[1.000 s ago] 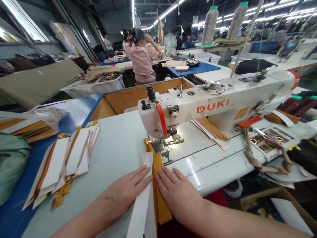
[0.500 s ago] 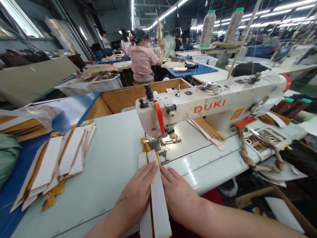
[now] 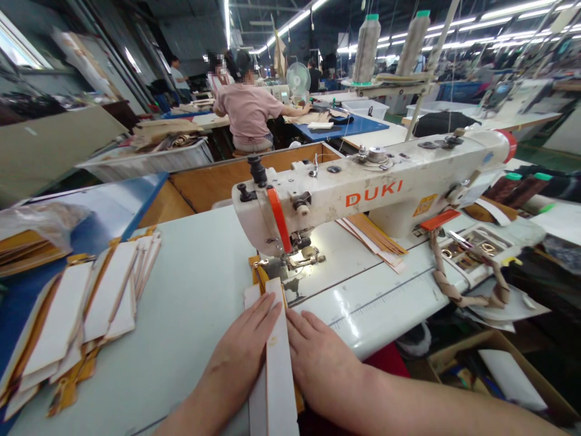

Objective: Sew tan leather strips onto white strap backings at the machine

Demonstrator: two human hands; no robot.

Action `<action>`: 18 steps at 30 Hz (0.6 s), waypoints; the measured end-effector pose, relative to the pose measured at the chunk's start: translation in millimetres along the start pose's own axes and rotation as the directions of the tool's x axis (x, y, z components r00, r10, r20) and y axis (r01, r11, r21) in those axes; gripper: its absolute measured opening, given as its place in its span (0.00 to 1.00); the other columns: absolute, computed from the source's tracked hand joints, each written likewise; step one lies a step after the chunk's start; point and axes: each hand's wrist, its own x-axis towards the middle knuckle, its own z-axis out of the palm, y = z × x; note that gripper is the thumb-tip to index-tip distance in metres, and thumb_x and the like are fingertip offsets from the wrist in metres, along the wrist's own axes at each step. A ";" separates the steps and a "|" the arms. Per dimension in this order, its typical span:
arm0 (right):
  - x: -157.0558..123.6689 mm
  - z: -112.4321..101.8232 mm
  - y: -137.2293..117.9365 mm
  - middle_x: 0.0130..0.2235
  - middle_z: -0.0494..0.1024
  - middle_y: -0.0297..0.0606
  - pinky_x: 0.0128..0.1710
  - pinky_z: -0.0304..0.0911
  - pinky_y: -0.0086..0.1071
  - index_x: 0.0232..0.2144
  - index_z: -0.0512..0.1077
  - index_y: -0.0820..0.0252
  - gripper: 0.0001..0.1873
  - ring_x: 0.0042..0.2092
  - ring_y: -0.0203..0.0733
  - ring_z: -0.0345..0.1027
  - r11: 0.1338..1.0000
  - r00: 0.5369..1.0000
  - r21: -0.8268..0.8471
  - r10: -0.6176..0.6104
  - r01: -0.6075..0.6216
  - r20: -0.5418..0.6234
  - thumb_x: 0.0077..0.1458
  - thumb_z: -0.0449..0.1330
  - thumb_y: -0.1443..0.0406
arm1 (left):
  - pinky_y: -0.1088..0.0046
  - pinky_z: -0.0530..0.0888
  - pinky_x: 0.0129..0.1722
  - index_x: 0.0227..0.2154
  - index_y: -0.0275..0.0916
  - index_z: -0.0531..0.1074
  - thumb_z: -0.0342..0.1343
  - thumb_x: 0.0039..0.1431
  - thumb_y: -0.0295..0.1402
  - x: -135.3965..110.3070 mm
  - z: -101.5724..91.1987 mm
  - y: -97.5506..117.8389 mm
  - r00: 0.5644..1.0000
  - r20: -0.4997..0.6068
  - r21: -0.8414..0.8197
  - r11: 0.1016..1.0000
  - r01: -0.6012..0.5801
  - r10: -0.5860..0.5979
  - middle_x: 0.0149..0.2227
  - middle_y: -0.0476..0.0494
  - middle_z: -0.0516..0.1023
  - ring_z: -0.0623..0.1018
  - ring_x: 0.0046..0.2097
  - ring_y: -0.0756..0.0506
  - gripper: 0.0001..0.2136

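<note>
A long white-faced strip [image 3: 280, 375] with a mustard edge runs from the sewing machine's needle area toward me, beside a second white strip [image 3: 257, 393]. My left hand [image 3: 242, 354] holds it from the left, fingers close together across its top and thumb hidden. Against its right edge presses my right hand [image 3: 318, 351], with fingertips partly hidden by the strip. The strip's far end and a mustard tab [image 3: 259, 272] lie at the presser foot [image 3: 299, 260] of the white DUKI sewing machine [image 3: 363, 188].
A pile of similar white and mustard strips [image 3: 59, 321] lies at left. More strips [image 3: 372, 239] rest behind the needle, under the machine arm. A parts tray [image 3: 481, 248] with metal rings stands at right. A person in pink [image 3: 249, 112] sits ahead.
The view has shifted, so the machine and pile appear further left. Both hands stay on the strip. The person ahead has lowered an arm.
</note>
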 end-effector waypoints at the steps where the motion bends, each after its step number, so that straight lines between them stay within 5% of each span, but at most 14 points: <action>1: 0.1 0.4 0.1 0.61 0.62 0.57 0.59 0.54 0.48 0.60 0.57 0.79 0.30 0.63 0.59 0.51 1.000 1.000 0.001 0.000 0.000 -0.004 0.61 0.52 0.64 | 0.63 0.74 0.50 0.51 0.29 0.70 0.38 0.62 0.24 1.0 -0.6 0.2 1.000 -0.004 0.015 1.000 -0.004 0.005 0.53 0.30 0.74 0.74 0.54 0.41 0.20; 10: -0.7 8.3 0.8 0.60 0.63 0.56 0.61 0.51 0.48 0.58 0.61 0.78 0.27 0.62 0.59 0.52 1.000 0.998 0.006 -0.013 0.013 -0.056 0.61 0.51 0.63 | 0.63 0.74 0.52 0.52 0.28 0.68 0.39 0.59 0.24 9.0 -5.8 0.0 0.996 0.090 0.093 0.995 -0.035 0.027 0.55 0.30 0.72 0.73 0.56 0.41 0.22; 18: -0.8 7.6 0.4 0.60 0.64 0.56 0.60 0.52 0.48 0.56 0.63 0.77 0.26 0.62 0.59 0.52 1.000 0.998 0.011 -0.012 0.013 -0.056 0.60 0.52 0.62 | 0.65 0.74 0.51 0.52 0.26 0.68 0.39 0.58 0.24 9.3 -2.8 -1.6 0.995 0.058 0.161 0.983 -0.089 0.080 0.54 0.29 0.73 0.73 0.55 0.41 0.22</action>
